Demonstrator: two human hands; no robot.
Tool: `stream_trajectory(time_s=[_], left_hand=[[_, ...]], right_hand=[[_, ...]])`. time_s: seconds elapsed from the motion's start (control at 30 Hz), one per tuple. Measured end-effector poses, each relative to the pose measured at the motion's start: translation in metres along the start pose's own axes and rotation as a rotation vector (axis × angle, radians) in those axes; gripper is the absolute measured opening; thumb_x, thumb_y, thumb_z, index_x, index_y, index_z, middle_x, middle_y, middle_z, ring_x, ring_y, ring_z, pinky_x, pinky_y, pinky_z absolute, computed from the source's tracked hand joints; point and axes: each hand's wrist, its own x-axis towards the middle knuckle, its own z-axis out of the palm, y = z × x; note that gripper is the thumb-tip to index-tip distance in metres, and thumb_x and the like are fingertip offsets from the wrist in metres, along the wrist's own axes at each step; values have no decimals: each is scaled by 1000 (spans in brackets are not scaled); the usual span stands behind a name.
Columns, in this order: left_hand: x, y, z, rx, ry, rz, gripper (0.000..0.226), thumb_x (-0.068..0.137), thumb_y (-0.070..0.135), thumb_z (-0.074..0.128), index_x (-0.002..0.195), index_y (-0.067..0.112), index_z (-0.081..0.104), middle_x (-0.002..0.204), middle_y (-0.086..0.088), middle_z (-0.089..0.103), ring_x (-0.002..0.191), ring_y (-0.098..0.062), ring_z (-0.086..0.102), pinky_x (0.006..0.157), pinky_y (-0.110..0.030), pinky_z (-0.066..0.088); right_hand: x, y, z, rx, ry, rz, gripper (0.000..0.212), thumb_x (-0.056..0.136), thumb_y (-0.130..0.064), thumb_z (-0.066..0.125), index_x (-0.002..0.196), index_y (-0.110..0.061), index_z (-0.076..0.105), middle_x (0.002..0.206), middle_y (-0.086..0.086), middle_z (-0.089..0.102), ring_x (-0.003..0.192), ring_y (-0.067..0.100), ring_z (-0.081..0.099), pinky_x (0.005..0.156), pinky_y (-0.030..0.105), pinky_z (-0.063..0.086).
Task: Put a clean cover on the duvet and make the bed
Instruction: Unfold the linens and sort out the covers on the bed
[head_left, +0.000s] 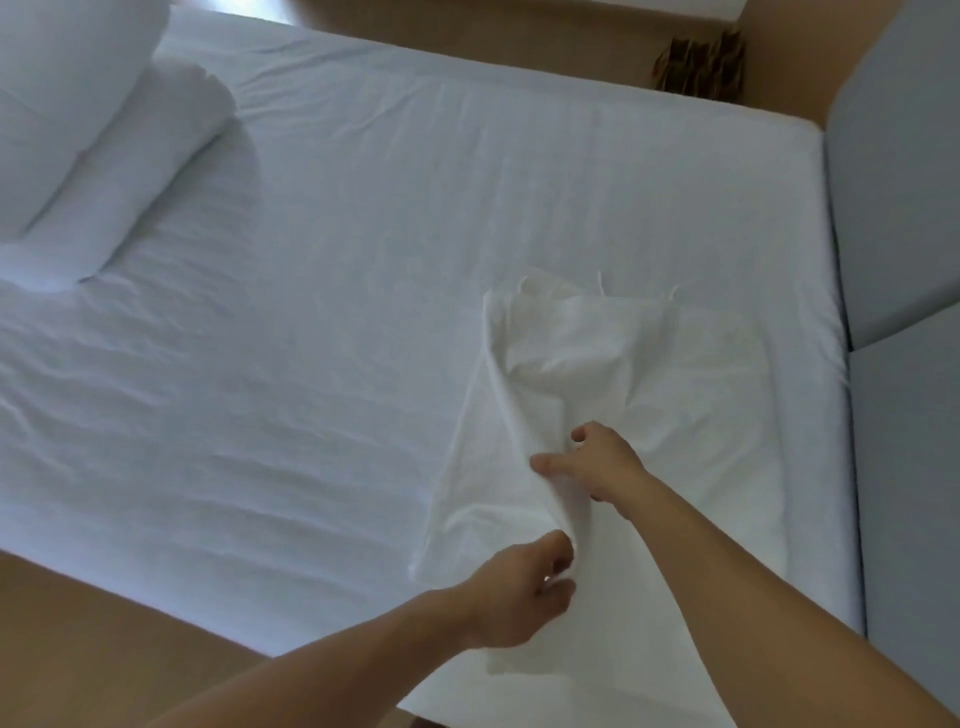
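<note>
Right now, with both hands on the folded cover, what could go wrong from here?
The left hand and right hand both pinch one raised fold of the duvet cover; pulling from there may open it twisted or unevenly. The loose ties at its far edge could tangle. Its near part seems to overhang the bed edge and might slide off.

Reads as matt white cloth on the bed sheet (363, 234), faintly striped, rippled with fine creases. Shows creamier, softer matt cloth in the duvet cover (597, 338), with thin fabric ties along one edge. Looks smooth and plump on the white cloth pillows (78, 130). Appears smooth, tan and dull on the floor (78, 623); flat matt grey on the panels (898, 182).
</note>
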Motion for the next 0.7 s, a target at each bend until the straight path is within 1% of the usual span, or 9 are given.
stream_trajectory(time_s=[0.07,0.13,0.27,0.33,0.37,0.43,0.5,0.63,0.7], left_hand=[[1,1,4,23,-27,16,16,98,21,51,92,22,37,90,1,50,78,-19,43,72,-29,37],[5,1,6,46,-56,27,10,98,21,51,97,22,41,96,-2,56,82,-18,47,76,-30,40],[13,9,12,69,-107,45,16,99,22,51,112,13,50,111,-8,62,87,-17,50,82,-31,43],[16,11,15,71,-117,46,16,99,23,51,110,12,48,105,-9,59,86,-19,49,79,-31,41],[16,10,15,55,-114,38,13,99,23,52,107,15,45,102,-8,58,85,-21,49,78,-31,41],[18,3,10,32,-86,-16,18,95,23,55,100,21,38,100,-10,58,86,-28,52,76,-34,43],[20,-5,2,53,-52,-122,25,92,24,58,102,22,35,102,-11,58,89,-30,55,75,-37,45],[28,-6,-32,67,-33,-190,19,95,21,54,113,12,54,111,-7,63,102,-25,58,81,-28,44],[32,7,-62,113,-52,-180,21,97,17,50,114,9,61,115,-10,65,105,-25,60,82,-27,45]], right_hand=[[2,-1,0,-219,-16,-29,94,68,-64,77,139,-13,43,134,2,54,108,20,54,87,34,47],[6,-1,4,-323,-40,-46,109,62,-73,76,145,-13,36,139,5,50,119,24,52,93,37,47],[11,-7,20,-527,-54,-50,133,63,-64,81,156,-11,2,149,14,30,133,32,40,103,43,43],[15,-10,21,-614,30,-51,119,77,-45,77,156,-7,-3,145,17,35,127,33,46,97,40,45],[19,-10,17,-625,84,-52,102,84,-35,71,155,-4,5,140,17,43,121,32,52,92,37,47],[25,-10,1,-524,167,-48,57,91,-24,60,138,-1,38,125,16,58,105,31,60,80,33,47],[27,-10,-17,-346,209,-27,35,92,-22,57,121,-3,51,118,15,62,92,29,56,74,30,43],[19,-12,-44,23,249,-6,48,94,-22,54,139,-8,45,130,12,56,109,30,55,83,32,43],[11,-12,-60,232,308,22,46,91,-19,55,136,-11,49,127,11,57,107,29,56,86,38,50]])
